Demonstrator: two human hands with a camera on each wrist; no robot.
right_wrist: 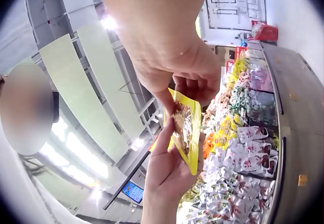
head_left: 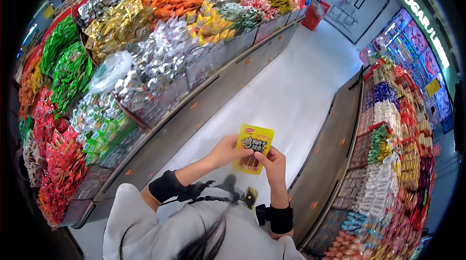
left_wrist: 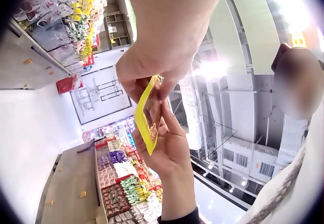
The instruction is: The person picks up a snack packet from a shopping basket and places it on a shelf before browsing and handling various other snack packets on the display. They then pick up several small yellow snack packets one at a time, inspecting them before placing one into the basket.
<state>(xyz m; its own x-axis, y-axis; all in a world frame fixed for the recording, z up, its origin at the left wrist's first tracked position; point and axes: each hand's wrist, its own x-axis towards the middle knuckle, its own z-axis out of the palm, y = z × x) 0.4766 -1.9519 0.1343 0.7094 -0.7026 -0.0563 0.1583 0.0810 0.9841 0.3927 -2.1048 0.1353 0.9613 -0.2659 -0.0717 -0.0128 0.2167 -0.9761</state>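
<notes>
In the head view a yellow snack packet [head_left: 256,136] with dark printed characters and a see-through lower window stands upright in front of the person's chest. The left hand [head_left: 224,153] pinches its left side, thumb across the front. From the other side the right hand [head_left: 275,164] grips the lower right edge, its thumb near the left thumb. Edge-on in the left wrist view, the packet [left_wrist: 144,118] shows a bent yellow border between both hands. Brownish contents show through the packet [right_wrist: 186,128] in the right wrist view. Fingers behind it are mostly hidden in the head view.
Bins heaped with wrapped sweets [head_left: 165,46] line the left side. Another sloped candy display [head_left: 388,163] runs along the right. Between them lies a pale floor aisle [head_left: 276,85], leading to a white double door [head_left: 357,5] near a red bin [head_left: 315,15].
</notes>
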